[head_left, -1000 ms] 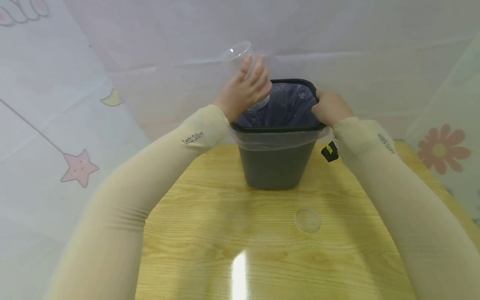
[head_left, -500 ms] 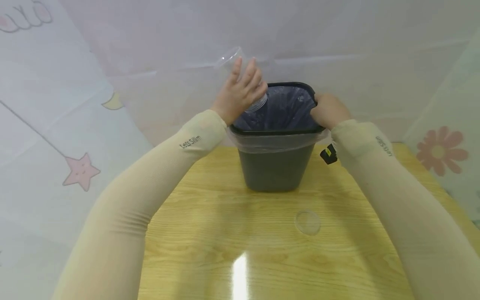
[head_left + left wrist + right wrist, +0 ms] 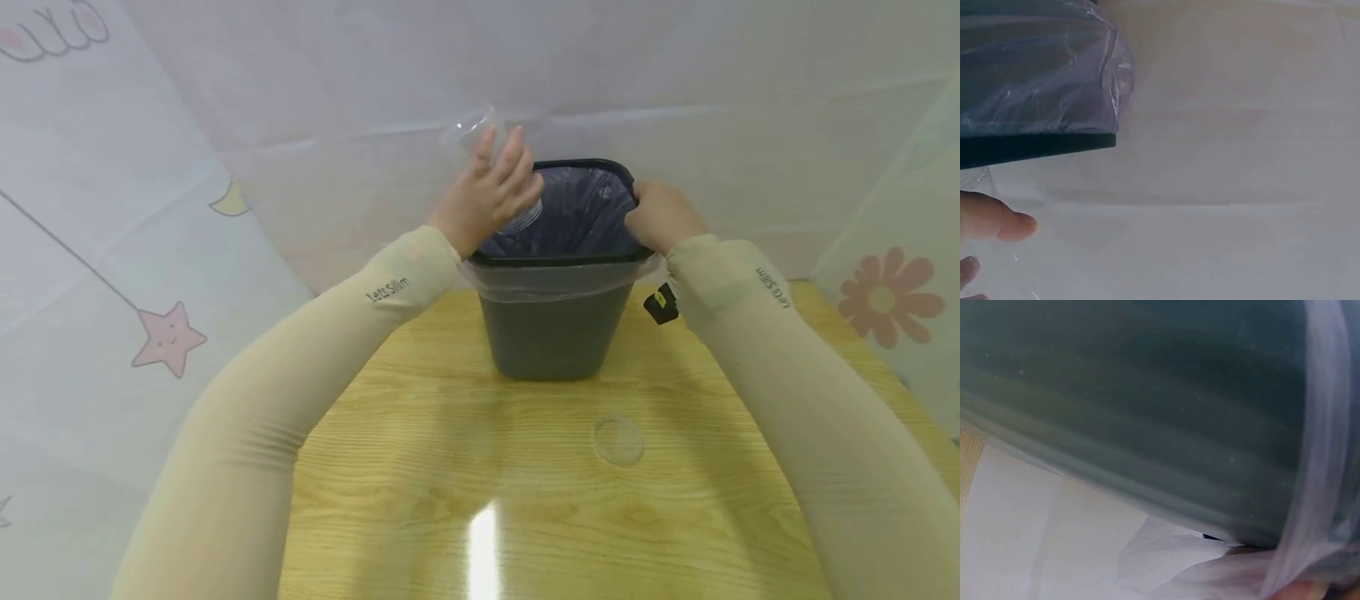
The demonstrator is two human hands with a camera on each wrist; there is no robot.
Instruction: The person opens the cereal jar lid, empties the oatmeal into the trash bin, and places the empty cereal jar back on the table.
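A clear plastic cup [image 3: 471, 127] is tilted over the left part of a dark grey trash bin [image 3: 551, 337], its ridged end just inside the opening. My left hand [image 3: 491, 192] holds the cup, with fingers spread along its side and partly hiding it. In the left wrist view the thumb [image 3: 1000, 219] shows just beyond the bin's black rim [image 3: 1035, 149]. At the bin's right side, my right hand [image 3: 663, 218] grips the rim over a translucent bag [image 3: 577, 212] that lines the bin. The right wrist view has the bin's wall [image 3: 1135, 412] filling most of it.
A clear round lid [image 3: 618, 441] lies flat on the wooden table [image 3: 420, 492] in front of the bin. Beside the right wrist shows a small black item [image 3: 661, 304] with a yellow-green mark. A printed cloth backdrop [image 3: 735, 92] rises close behind the bin.
My left hand and the cup have sunk slightly toward the bin's opening. The right hand stays on the rim, and the lid has not moved.
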